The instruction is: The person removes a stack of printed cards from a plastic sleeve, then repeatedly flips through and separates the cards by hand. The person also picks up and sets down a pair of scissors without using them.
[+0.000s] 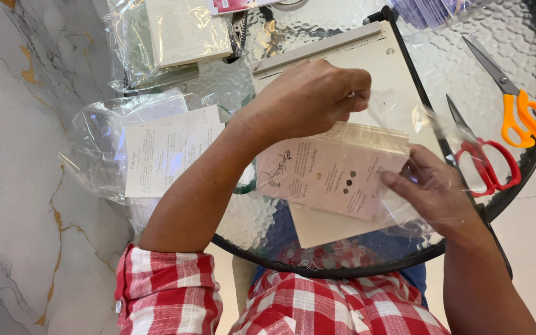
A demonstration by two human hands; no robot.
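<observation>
My left hand (308,99) is closed, its fingertips pinching the top edge of a clear plastic sleeve (398,118) above a stack of pale pink printed cards (330,177). My right hand (432,192) grips the right side of the same sleeve and card stack, with the plastic draped over its fingers. The cards lie partly inside the sleeve, over a cream sheet (324,226) on a round glass table (268,214).
Red-handled scissors (488,161) and orange-handled scissors (525,115) lie at the table's right. A paper trimmer board (398,56) sits behind my hands. Bagged printed sheets (162,152) overhang the left edge; more packaged cards (184,31) lie at the back. Marble floor is at left.
</observation>
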